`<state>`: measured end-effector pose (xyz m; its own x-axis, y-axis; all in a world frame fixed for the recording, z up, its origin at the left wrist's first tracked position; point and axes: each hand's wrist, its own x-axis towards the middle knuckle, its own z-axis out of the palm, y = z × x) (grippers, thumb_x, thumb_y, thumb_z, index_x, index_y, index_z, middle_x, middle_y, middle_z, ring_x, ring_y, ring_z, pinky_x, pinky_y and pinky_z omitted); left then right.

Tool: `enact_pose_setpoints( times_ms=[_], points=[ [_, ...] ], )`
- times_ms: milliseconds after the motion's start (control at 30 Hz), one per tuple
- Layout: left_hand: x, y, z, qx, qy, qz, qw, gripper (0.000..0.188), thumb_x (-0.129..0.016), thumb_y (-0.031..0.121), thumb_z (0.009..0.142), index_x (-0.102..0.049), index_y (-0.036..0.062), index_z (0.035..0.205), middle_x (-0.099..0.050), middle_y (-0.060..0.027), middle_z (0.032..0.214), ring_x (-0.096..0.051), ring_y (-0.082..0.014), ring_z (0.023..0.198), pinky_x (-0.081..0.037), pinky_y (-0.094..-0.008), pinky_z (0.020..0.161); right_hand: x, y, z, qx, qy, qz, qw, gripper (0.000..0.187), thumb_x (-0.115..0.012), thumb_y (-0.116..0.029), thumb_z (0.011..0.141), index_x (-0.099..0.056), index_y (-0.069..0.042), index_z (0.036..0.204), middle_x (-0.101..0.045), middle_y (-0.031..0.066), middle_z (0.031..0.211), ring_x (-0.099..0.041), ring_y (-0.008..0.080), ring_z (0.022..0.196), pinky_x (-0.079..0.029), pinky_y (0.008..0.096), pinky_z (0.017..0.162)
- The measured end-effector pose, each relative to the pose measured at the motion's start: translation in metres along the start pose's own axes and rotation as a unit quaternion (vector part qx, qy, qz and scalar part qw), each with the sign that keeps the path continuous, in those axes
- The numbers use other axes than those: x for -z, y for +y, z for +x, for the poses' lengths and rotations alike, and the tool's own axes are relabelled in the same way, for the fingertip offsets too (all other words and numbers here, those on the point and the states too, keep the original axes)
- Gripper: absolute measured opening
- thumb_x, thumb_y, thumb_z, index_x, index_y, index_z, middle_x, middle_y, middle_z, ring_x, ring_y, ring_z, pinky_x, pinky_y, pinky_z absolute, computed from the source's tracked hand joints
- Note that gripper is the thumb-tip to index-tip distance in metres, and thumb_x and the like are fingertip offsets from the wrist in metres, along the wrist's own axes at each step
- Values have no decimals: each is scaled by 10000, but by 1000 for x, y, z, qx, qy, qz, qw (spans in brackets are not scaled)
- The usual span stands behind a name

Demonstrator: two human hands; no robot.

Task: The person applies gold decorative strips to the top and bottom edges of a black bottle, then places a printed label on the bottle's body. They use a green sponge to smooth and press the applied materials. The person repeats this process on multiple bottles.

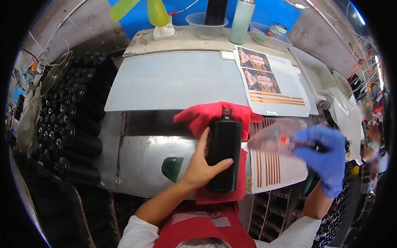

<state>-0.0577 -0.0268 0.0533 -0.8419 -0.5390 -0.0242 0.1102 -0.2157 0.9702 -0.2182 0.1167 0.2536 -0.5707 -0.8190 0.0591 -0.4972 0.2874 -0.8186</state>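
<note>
Red apron [175, 232] sits nearest us. Our bare L hand [199, 167] wraps the black bottle [225, 144] over red cloth [196, 115] on the bench [142, 151]; gloved R hand [324, 155] pinches clear printed film [269, 137], blurry. Film could crease if it's dangling loose; bottle could roll if L grip slackens.

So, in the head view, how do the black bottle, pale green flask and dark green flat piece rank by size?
1. Black bottle
2. Pale green flask, reaching the top edge
3. Dark green flat piece

The bottle's nearness may exaggerate its lead.
</note>
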Motion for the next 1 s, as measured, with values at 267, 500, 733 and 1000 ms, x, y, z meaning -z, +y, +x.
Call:
enact_pose_setpoints(
  times_ms=[267, 500, 733, 1000],
  points=[
    [21, 3, -34, -118, 93, 119, 982, 585, -359, 496, 946, -529, -5, 1195, -536, -158, 1171, -480, -218, 1104, -369, -317, 940, -41, 27, -18, 48, -215, 127, 967, 284, -705, 26, 703, -689, -12, 984, -681, 89, 793, -633, 113, 673, -486, 240, 615],
    [12, 29, -21, -7, 49, -105, 993, 176, -620, 85, 868, -615, -47, 985, -638, -28, 842, -570, -57, 727, -465, -192, 643, -87, 66, 12, -191, -121, 186, 956, 224, -689, -49, 772, -671, -7, 992, -654, 47, 869, -586, 77, 770, -485, 221, 715],
    [16, 4, 3, -12, 148, -59, 987, 74, -626, 38, 848, -633, -23, 888, -643, -36, 804, -578, -66, 705, -470, -202, 638, -96, 93, 27, -217, -52, 215, 951, 138, -716, -89, 741, -660, 10, 818, -635, 20, 738, -561, 68, 687, -447, 193, 636],
    [16, 1, 27, -59, 171, -66, 981, 86, -643, 69, 848, -633, -16, 859, -598, -6, 770, -544, -51, 649, -437, -185, 550, -100, 95, 46, -225, -24, 214, 950, 130, -708, -101, 752, -658, 6, 806, -631, 23, 728, -555, 57, 664, -438, 190, 615]
  ],
)
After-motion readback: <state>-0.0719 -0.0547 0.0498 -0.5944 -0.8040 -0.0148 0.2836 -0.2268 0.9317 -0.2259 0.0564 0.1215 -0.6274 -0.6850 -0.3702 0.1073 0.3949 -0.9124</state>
